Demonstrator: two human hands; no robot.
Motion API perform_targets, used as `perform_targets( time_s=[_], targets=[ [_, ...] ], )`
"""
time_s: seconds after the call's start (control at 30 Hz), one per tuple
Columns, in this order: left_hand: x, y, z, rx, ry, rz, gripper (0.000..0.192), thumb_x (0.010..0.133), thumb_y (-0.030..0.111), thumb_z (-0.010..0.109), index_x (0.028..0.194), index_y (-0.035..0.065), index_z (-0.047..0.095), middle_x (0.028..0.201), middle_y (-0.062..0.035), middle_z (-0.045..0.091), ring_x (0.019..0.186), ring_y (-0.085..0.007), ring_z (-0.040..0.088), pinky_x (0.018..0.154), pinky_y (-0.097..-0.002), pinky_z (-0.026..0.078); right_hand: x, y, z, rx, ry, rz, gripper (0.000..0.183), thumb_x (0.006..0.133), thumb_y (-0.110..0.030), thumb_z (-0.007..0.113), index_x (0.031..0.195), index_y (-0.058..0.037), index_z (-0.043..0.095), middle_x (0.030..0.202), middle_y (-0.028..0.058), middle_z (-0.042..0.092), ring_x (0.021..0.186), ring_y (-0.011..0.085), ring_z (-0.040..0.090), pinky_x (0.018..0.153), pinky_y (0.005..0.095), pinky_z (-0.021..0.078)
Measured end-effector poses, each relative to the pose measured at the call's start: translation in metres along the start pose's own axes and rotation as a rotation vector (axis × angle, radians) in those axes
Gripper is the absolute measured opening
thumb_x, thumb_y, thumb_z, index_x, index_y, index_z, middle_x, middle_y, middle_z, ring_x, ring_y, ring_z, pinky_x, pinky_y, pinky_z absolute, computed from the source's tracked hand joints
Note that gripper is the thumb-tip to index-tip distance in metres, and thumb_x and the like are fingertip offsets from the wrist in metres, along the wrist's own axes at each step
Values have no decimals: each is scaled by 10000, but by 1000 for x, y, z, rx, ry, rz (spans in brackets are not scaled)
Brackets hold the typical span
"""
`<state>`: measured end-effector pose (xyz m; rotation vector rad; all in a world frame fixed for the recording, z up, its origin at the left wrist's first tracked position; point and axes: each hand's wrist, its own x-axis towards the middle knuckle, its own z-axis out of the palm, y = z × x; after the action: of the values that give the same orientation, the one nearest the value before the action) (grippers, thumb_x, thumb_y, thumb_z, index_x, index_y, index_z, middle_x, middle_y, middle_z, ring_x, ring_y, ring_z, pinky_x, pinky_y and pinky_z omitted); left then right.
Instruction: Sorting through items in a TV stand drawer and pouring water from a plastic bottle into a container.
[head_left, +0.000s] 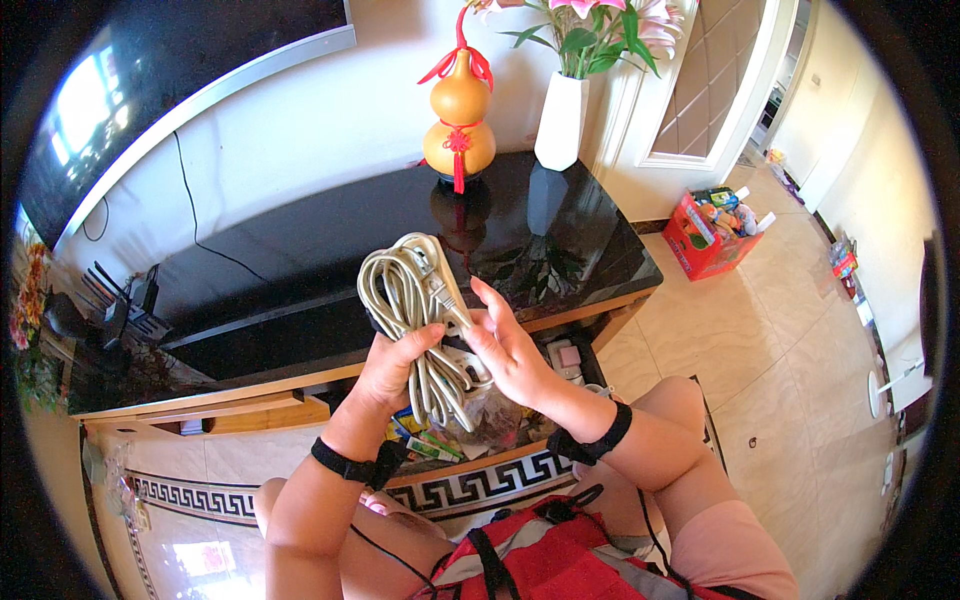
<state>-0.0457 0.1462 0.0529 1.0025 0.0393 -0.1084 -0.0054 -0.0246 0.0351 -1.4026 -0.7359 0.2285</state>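
Observation:
My left hand (391, 367) grips a bundle of looped off-white power cord (401, 300), its thumb across the loops. Behind the loops shows part of a white power strip (474, 369) with socket openings. A plug (444, 294) at the cord's end lies on top of the bundle. My right hand (511, 358) holds the bundle's right side, thumb over the cable below the plug and index finger raised. Its other fingers are partly hidden behind. Beneath both hands a pulled-out drawer (517, 454) holds several small items, among them a green-and-white carton (433, 448).
A black-topped TV cabinet (315, 247) bears a gourd ornament (459, 142), a white vase (561, 124) of lilies and a router (124, 315). Another drawer (262, 416) juts out at left. A filled red box (709, 236) stands on the tiled floor (720, 322).

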Motion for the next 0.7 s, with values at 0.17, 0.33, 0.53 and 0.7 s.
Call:
perform_targets(
  time_s=[0.17,0.33,0.53,0.7],
  targets=[
    [-5,3,9,-25,-21,-55,490,743,112,738,1170,33,512,1022,-76,608,889,-200,610,768,-350,537,-1,4,3,299,59,141,522,1000,-334,372,1383,4,269,1286,113,453,1204,170,416,1040,334,312],
    [-7,-1,10,72,-63,-37,646,707,142,798,1252,40,467,1144,-42,560,1043,-164,525,926,-331,430,-7,11,10,272,76,220,445,978,-320,452,1301,-20,389,1214,73,488,1140,140,439,999,299,326],
    [-10,-17,0,166,0,-40,682,818,459,663,1277,12,431,1121,-98,578,962,-189,580,810,-351,507,-9,22,8,118,95,273,371,977,-329,456,1169,-11,455,1032,45,511,960,109,446,863,274,378],
    [-6,-15,2,-59,94,-174,593,859,423,627,1270,48,424,1125,-110,562,965,-222,587,811,-403,516,-2,8,4,85,88,267,418,992,-339,404,1223,5,458,1088,101,543,1042,160,473,940,304,363]
  ],
)
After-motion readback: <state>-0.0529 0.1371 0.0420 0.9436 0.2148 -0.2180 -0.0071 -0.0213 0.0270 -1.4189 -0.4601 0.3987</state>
